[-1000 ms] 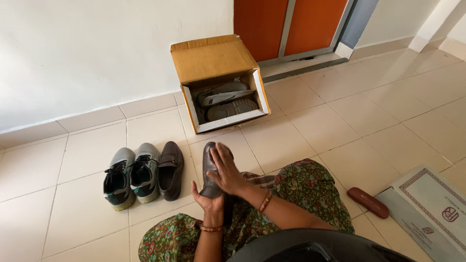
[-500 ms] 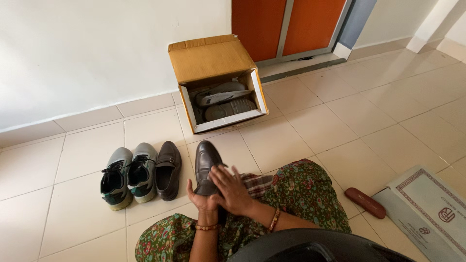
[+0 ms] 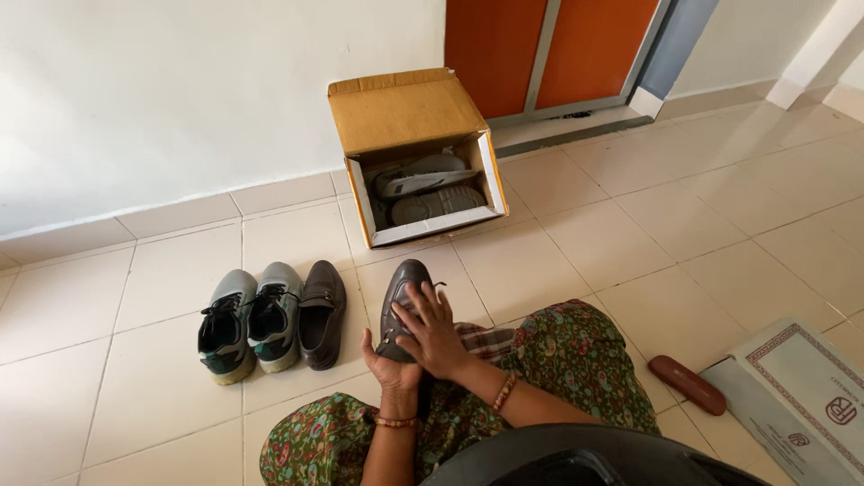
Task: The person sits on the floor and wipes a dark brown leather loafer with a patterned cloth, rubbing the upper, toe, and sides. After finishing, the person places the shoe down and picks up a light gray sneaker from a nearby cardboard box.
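My left hand (image 3: 387, 367) cradles the heel of a dark brown leather shoe (image 3: 402, 281) from below, toe pointing away from me. My right hand (image 3: 430, 328) lies flat over the shoe's upper, fingers spread towards the toe. A striped cloth (image 3: 481, 338) peeks out beside my right wrist, on my lap in a green floral garment (image 3: 576, 355). The matching brown loafer (image 3: 319, 312) stands on the floor to the left, apart from my hands.
A pair of grey sneakers (image 3: 247, 321) stands left of the loafer. An open cardboard box (image 3: 416, 153) on its side against the wall holds more shoes. A maroon case (image 3: 687, 385) and a flat printed box (image 3: 805, 396) lie on the tiles at right.
My right hand has slid forward along the shoe's upper towards the toe after having drawn back to the heel. The left hand keeps its hold.
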